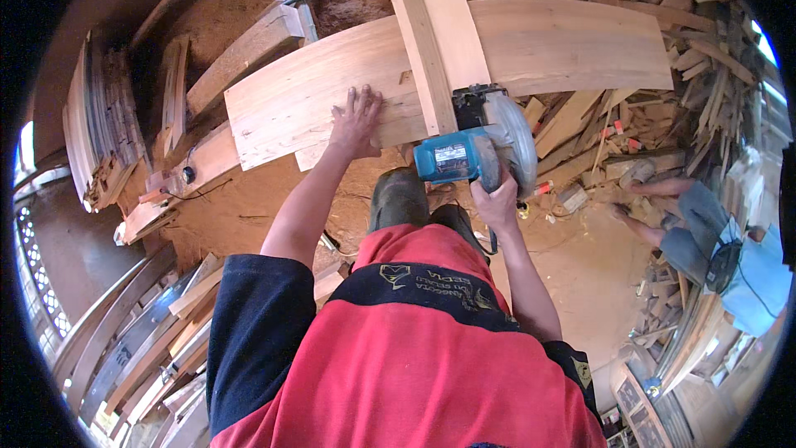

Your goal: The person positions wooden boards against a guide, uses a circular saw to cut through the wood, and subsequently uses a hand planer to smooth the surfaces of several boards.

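A long, wide wooden board [332, 66] lies crosswise before me. Across it sits a straight wooden batten [421, 54] beside a paler flat plank [458, 29]. My left hand [358, 123] rests on the board, left of the batten, fingers spread and palm down. My right hand [497, 202] is wrapped round the rear handle of a teal circular saw [452, 156]. The saw's base is at the board's near edge, just right of the batten's near end. A clear guard covers the blade side, and I cannot tell whether the blade touches the wood.
At the right, a person [705, 232] in shorts sits near heaped wood offcuts [663, 120]. Stacked planks [108, 124] stand at the far left, with curved timber pieces [124, 340] below. A thick beam [245, 54] lies beyond the board. Sawdust covers the floor [589, 274].
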Demonstrator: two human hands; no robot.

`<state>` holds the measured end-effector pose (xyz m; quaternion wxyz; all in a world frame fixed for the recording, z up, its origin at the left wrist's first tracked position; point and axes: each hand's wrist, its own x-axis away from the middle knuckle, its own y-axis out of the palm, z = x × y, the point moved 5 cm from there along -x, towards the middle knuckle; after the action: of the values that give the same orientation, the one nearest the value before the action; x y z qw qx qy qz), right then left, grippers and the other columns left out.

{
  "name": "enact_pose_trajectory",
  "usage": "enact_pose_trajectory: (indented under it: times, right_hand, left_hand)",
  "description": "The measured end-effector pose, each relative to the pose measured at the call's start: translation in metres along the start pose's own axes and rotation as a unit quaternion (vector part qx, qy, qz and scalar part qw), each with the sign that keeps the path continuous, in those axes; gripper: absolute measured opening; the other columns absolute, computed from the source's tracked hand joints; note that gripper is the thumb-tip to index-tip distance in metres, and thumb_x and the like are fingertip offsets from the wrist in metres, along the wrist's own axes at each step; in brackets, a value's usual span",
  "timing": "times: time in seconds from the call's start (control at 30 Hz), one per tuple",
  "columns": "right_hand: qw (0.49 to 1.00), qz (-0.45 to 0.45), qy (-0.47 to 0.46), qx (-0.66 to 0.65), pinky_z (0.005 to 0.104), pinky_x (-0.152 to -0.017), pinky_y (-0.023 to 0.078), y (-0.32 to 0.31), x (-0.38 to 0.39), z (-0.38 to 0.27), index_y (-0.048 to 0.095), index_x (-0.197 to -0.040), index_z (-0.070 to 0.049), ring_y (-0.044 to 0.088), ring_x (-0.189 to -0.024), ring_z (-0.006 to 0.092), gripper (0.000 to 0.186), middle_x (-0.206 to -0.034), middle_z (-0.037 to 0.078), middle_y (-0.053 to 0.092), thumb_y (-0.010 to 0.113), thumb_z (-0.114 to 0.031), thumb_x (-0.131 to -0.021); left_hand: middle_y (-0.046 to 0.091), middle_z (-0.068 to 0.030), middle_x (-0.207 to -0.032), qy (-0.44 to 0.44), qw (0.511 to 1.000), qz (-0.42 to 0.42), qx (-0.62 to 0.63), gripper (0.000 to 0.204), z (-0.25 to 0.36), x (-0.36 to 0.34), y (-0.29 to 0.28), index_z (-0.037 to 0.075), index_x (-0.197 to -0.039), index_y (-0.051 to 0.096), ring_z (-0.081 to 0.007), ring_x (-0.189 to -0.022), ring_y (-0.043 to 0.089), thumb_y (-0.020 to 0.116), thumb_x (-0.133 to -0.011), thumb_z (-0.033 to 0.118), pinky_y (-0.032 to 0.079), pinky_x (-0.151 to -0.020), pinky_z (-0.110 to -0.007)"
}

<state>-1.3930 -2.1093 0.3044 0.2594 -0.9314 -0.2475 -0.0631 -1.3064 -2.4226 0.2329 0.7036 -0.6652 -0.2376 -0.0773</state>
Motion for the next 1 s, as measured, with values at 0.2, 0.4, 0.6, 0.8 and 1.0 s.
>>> enact_pose_trajectory:
  times: [0.2,0.4,0.6,0.8,1.0]
  right_hand:
    - [0.999,-0.022,0.003,-0.026,0.042,-0.088,0.052,-0.002,-0.01,-0.025,0.065,-0.112,0.003,0.07,-0.097,0.0353,0.041,-0.101,0.022,0.072,0.071,-0.019,-0.079]
    - [0.999,-0.022,-0.006,-0.025,0.0414,-0.089,0.053,0.004,-0.029,-0.027,0.065,-0.114,0.004,0.07,-0.1,0.0334,0.041,-0.103,0.022,0.072,0.071,-0.018,-0.08]
    - [1.0,-0.012,-0.025,-0.007,0.042,-0.089,0.053,0.009,-0.049,-0.039,0.064,-0.116,0.003,0.07,-0.1,0.0346,0.042,-0.104,0.022,0.072,0.072,-0.017,-0.079]
    - [0.999,-0.025,-0.025,-0.04,0.0413,-0.088,0.053,0.015,-0.064,-0.042,0.064,-0.116,0.003,0.071,-0.099,0.0345,0.042,-0.103,0.021,0.072,0.072,-0.015,-0.079]
    - [0.998,-0.023,-0.023,-0.06,0.041,-0.087,0.054,0.017,-0.076,-0.055,0.066,-0.111,0.002,0.072,-0.096,0.0328,0.037,-0.099,0.02,0.073,0.071,-0.014,-0.078]
  left_hand:
    - [0.013,-0.0169,-0.166,-0.016,0.999,-0.024,0.013,0.138,-0.003,-0.001,0.003,0.017,-0.16,0.013,-0.0454,-0.15,0.017,0.091,-0.052,0.053,0.038,-0.103,-0.075]
    - [0.013,-0.0162,-0.166,-0.017,0.999,-0.035,0.006,0.138,-0.001,-0.003,0.001,0.016,-0.16,0.013,-0.0448,-0.151,0.014,0.091,-0.053,0.053,0.037,-0.104,-0.074]
    - [0.013,-0.0165,-0.166,-0.015,1.0,-0.014,0.008,0.14,-0.005,-0.006,0.009,0.015,-0.16,0.014,-0.0449,-0.151,0.015,0.093,-0.051,0.054,0.039,-0.102,-0.074]
    - [0.013,-0.0196,-0.165,-0.006,1.0,-0.012,0.009,0.145,-0.001,-0.006,0.007,0.013,-0.16,0.013,-0.047,-0.15,0.014,0.094,-0.046,0.053,0.04,-0.099,-0.075]
    - [0.015,-0.0179,-0.165,-0.009,1.0,-0.011,0.026,0.139,-0.001,-0.003,0.003,0.013,-0.158,0.017,-0.0447,-0.151,0.015,0.094,-0.05,0.052,0.038,-0.101,-0.076]
